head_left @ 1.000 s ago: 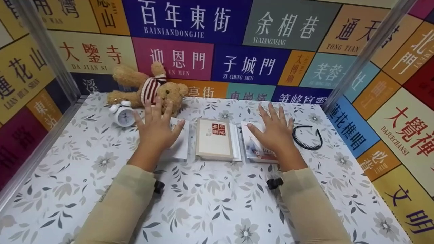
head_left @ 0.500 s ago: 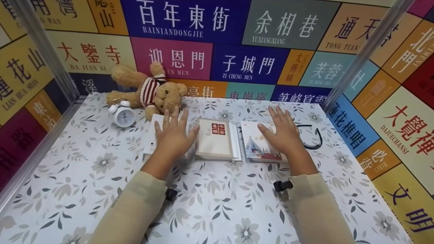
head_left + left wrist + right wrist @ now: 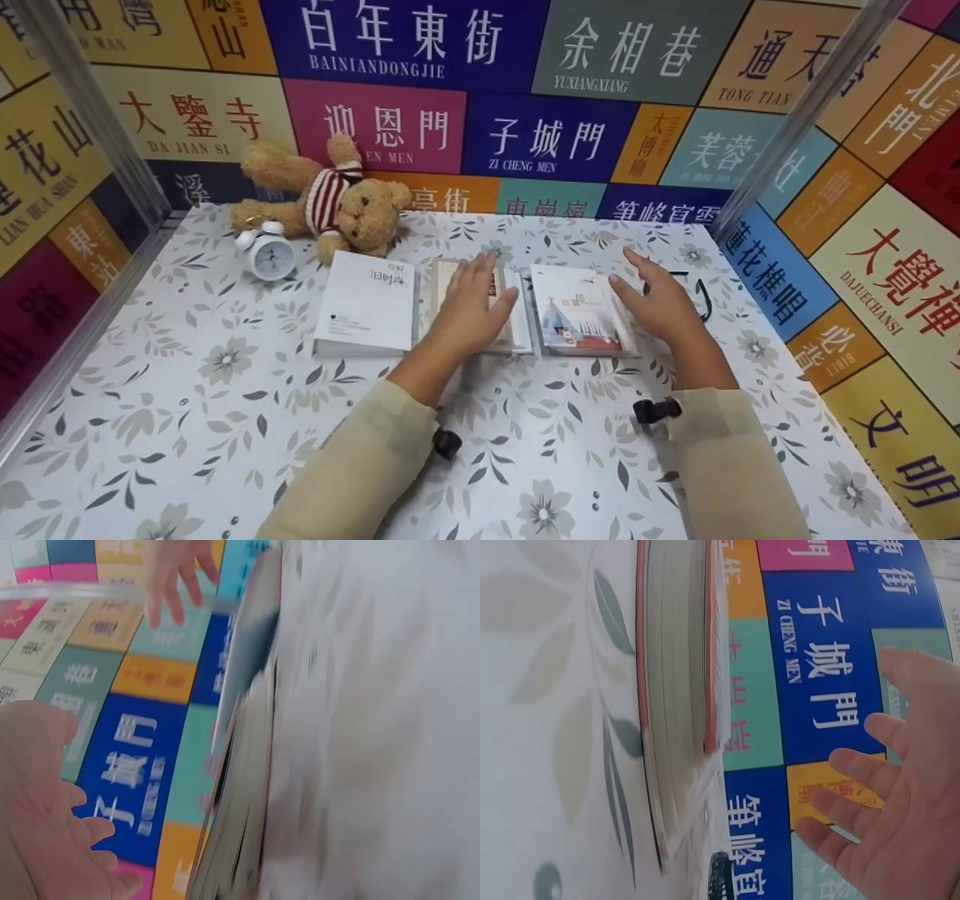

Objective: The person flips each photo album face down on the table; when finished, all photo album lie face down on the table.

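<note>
Three books lie in a row in the head view: a white book point(image 3: 365, 304) on the left, a beige book point(image 3: 519, 330) in the middle and a picture-covered book point(image 3: 574, 319) on the right. My left hand point(image 3: 471, 311), fingers extended, is over the beige book and hides much of its cover. The left wrist view shows this hand point(image 3: 52, 810) raised apart from the book edges point(image 3: 244, 795). My right hand point(image 3: 664, 304) hovers at the right side of the picture-covered book, thumb toward it. Its fingers point(image 3: 859, 780) are spread and hold nothing in the right wrist view.
Behind the white book, a teddy bear point(image 3: 330, 202) in a striped top lies on its side. A white alarm clock point(image 3: 270, 253) stands in front of it. My right hand partly covers a black headband point(image 3: 703, 300). Printed wall panels point(image 3: 405, 127) border the flowered tabletop point(image 3: 540, 465).
My left hand has moved right, from over the white book to over the beige one, uncovering the white book. My right hand has shifted right, off the picture-covered book, and turned sideways.
</note>
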Available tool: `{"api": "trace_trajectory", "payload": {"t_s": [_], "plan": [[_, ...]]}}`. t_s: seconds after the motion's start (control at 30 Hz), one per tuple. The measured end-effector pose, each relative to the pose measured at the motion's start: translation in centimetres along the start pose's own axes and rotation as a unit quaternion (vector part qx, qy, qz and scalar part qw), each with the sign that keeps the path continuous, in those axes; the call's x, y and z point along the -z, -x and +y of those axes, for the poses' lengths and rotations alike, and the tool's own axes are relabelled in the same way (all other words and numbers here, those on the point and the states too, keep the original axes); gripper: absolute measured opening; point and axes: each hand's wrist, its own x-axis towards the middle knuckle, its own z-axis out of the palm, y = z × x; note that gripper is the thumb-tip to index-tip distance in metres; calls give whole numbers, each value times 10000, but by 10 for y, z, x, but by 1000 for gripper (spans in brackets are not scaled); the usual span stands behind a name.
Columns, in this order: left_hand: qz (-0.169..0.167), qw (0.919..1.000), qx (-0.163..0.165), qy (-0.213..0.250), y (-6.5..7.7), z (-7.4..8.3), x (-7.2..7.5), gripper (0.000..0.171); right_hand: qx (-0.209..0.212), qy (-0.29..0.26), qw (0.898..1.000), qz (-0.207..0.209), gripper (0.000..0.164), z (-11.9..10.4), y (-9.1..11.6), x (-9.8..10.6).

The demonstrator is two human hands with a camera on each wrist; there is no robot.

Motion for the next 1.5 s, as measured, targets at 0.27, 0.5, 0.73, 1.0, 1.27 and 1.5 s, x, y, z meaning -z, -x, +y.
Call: {"api": "trace_trajectory", "payload": {"t_s": [0.27, 0.5, 0.73, 1.0, 1.27, 1.5], "plan": [[-553, 9868, 537, 1426, -8, 27, -45, 81, 143, -901, 9958, -120, 83, 30, 0, 0], [-595, 9728, 968, 2018, -10, 38, -77, 80, 225, -1099, 9912, -705, 75, 40, -3, -6], [-695, 9678, 1247, 2071, 0, 37, -85, 78, -13, -907, 9884, -1222, 73, 38, 1, -12], [-667, 9563, 1334, 2514, -2, 34, -88, 74, 91, -293, 9893, -1427, 63, 37, 4, -15], [-428, 9312, 1084, 3453, 0, 46, -79, 71, 127, -629, 9888, -1351, 74, 23, 5, -23], [-351, 9232, 748, 3752, 2, 52, -75, 60, 304, -647, 9911, -1121, 82, -1, 8, -30]]}}
